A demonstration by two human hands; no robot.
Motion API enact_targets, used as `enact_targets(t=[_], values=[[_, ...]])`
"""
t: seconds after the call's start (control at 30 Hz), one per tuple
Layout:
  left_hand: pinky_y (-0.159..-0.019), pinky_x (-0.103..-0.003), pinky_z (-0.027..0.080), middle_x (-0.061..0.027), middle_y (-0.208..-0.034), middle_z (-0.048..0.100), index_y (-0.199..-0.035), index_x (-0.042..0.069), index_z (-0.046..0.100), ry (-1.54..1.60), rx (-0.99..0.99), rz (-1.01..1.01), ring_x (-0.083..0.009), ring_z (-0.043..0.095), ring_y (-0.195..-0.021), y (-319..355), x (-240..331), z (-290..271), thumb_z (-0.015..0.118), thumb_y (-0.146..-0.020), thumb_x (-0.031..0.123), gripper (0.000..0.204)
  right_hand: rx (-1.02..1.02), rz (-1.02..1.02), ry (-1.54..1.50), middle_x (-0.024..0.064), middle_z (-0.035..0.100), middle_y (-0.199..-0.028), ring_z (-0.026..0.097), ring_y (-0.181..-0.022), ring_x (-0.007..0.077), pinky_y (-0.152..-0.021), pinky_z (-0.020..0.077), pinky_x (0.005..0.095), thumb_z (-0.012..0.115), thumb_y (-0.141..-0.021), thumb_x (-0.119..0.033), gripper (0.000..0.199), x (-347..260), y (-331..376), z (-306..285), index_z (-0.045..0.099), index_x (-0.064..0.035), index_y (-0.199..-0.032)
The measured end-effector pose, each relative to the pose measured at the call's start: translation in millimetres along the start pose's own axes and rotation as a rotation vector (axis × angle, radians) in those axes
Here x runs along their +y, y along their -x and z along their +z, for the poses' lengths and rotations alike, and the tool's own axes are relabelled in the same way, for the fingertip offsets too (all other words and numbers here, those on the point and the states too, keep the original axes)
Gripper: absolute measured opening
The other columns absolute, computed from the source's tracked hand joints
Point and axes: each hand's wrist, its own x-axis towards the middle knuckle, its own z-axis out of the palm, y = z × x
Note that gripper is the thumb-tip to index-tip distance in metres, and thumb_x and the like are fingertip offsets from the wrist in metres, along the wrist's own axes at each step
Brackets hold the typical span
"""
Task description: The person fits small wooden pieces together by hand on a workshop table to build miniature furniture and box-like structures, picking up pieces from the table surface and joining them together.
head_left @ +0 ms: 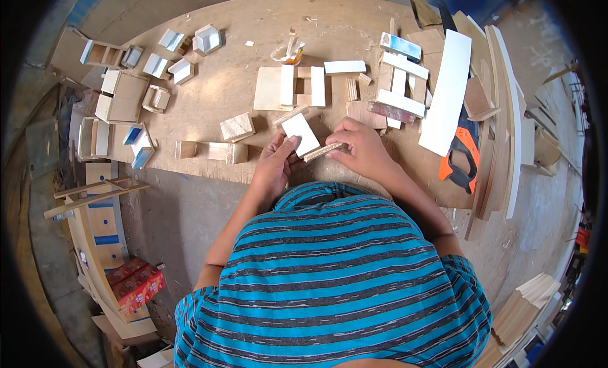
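Observation:
Near the front edge of the wooden table, my left hand grips a small white-faced wooden board, thumb on its face. My right hand pinches a thin wooden strip, its near end touching or close to the board's lower corner. Behind the board lies another wood strip. Farther back, two white pieces and wooden crosspieces form a small frame on a flat panel. Beyond it stands a small tub with a stick in it.
Small assembled wooden pieces crowd the table's left side. A wooden block lies left of my hands. To the right are a white-topped frame, a long white board and a handsaw with an orange-black handle. Long planks line the right edge.

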Motion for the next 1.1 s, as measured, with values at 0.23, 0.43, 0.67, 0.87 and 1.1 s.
enact_targets(t=[0.23, 0.43, 0.67, 0.87, 1.1], values=[[-0.070, -0.029, 0.056, -0.0052, -0.100, 0.067, -0.124, 0.009, 0.049, -0.065, 0.008, 0.039, -0.0136, 0.067, -0.084, 2, 3, 5, 0.061, -0.092, 0.020, 0.036, -0.030, 0.120, -0.207, 0.0048, 0.060, -0.087, 0.058, -0.070, 0.0145, -0.058, 0.0459, 0.0257, 0.078, -0.073, -0.016, 0.026, 3, -7, -2, 0.068, -0.0041, -0.093], [-0.068, -0.028, 0.056, -0.0042, -0.094, 0.068, -0.118, 0.007, 0.053, -0.073, 0.005, -0.008, -0.0132, 0.067, -0.077, 1, 5, 2, 0.063, -0.091, 0.020, 0.032, -0.146, 0.203, -0.333, 0.0046, 0.062, -0.083, 0.057, -0.068, 0.0090, -0.058, 0.0461, 0.0231, 0.079, -0.074, -0.016, 0.030, 2, -9, -12, 0.066, -0.0036, -0.097], [-0.065, -0.027, 0.055, -0.0034, -0.094, 0.068, -0.116, 0.008, 0.056, -0.083, 0.020, -0.045, -0.0122, 0.067, -0.077, 3, 7, 9, 0.065, -0.089, 0.021, 0.032, -0.134, 0.264, -0.480, 0.0026, 0.065, -0.084, 0.057, -0.069, 0.0048, -0.057, 0.0469, 0.0206, 0.081, -0.069, -0.008, 0.043, -6, -10, -15, 0.061, -0.0053, -0.107], [-0.063, -0.024, 0.052, -0.0016, -0.092, 0.067, -0.112, 0.007, 0.058, -0.116, 0.024, 0.003, -0.0089, 0.064, -0.077, 4, 8, 13, 0.067, -0.088, 0.021, 0.029, -0.069, 0.248, -0.454, 0.0046, 0.063, -0.086, 0.059, -0.070, 0.0070, -0.062, 0.0503, 0.0215, 0.079, -0.070, -0.003, 0.041, -7, -10, -10, 0.060, -0.0042, -0.106], [-0.071, -0.028, 0.054, -0.0034, -0.089, 0.068, -0.101, 0.007, 0.064, -0.094, 0.017, -0.007, -0.0104, 0.064, -0.079, 7, 12, 16, 0.065, -0.089, 0.018, 0.016, 0.050, 0.157, -0.479, 0.0051, 0.059, -0.098, 0.061, -0.084, 0.0106, -0.068, 0.0535, 0.0244, 0.077, -0.068, 0.002, 0.037, 1, -8, -9, 0.059, -0.0023, -0.101]])
